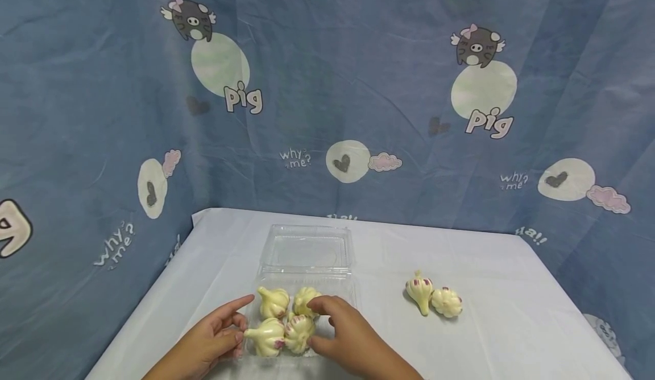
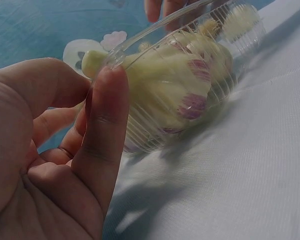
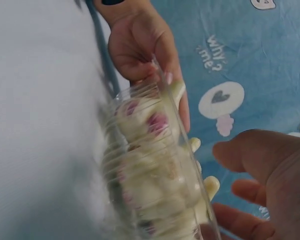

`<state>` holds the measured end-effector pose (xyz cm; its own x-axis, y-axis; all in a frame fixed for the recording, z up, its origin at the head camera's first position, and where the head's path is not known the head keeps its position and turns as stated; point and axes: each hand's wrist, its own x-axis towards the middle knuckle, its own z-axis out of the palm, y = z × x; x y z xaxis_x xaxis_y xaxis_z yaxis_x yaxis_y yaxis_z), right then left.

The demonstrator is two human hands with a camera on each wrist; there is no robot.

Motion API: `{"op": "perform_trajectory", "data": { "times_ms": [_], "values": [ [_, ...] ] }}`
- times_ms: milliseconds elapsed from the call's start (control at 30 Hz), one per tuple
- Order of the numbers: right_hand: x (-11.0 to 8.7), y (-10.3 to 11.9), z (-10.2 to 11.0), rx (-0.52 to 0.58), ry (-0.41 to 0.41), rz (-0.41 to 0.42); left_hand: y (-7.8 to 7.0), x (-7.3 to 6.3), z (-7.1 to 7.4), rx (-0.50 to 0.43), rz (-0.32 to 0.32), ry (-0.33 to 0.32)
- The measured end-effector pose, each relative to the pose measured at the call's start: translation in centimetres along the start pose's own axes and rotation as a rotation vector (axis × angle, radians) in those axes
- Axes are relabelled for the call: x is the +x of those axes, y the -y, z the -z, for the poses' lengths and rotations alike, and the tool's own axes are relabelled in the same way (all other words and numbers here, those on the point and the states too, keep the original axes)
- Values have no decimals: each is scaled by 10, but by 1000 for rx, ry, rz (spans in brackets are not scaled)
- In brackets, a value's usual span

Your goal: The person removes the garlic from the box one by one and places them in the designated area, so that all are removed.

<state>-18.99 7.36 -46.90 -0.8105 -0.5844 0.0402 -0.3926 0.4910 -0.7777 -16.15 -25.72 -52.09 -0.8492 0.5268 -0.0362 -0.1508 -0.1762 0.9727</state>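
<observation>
A clear plastic clamshell box [image 1: 307,252] lies with its lid folded back on the white table. Several garlic bulbs sit in its near half, among them a long-stemmed bulb [image 1: 268,337] at the front left and another garlic bulb [image 1: 299,333] at the front right. My left hand [image 1: 215,337] pinches the box's left rim between thumb and fingers, plain in the left wrist view. At the opposite side my right hand [image 1: 353,334] hovers by the right-hand bulbs, thumb and fingers spread apart. The right wrist view shows a gap between that thumb and the bulbs.
To the right of the box, two more garlic bulbs lie together on the table: a stemmed bulb [image 1: 419,293] and a rounder bulb [image 1: 447,302]. A blue printed curtain [image 1: 317,84] hangs behind the white tablecloth [image 1: 501,312] and along its left side.
</observation>
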Motion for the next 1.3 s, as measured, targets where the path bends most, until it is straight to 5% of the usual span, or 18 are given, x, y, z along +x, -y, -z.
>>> {"op": "perform_trajectory", "data": {
  "times_ms": [367, 600, 1300],
  "values": [
    [11, 2, -8, -45, 64, -92, 1, 1, 1, 12, 24, -16],
    [18, 2, -12, -122, 86, -62, 3, 1, 2, 23, 43, -28],
    [20, 2, -17, -70, 73, -64, 2, 1, 2, 18, 24, -26]
  ]
}}
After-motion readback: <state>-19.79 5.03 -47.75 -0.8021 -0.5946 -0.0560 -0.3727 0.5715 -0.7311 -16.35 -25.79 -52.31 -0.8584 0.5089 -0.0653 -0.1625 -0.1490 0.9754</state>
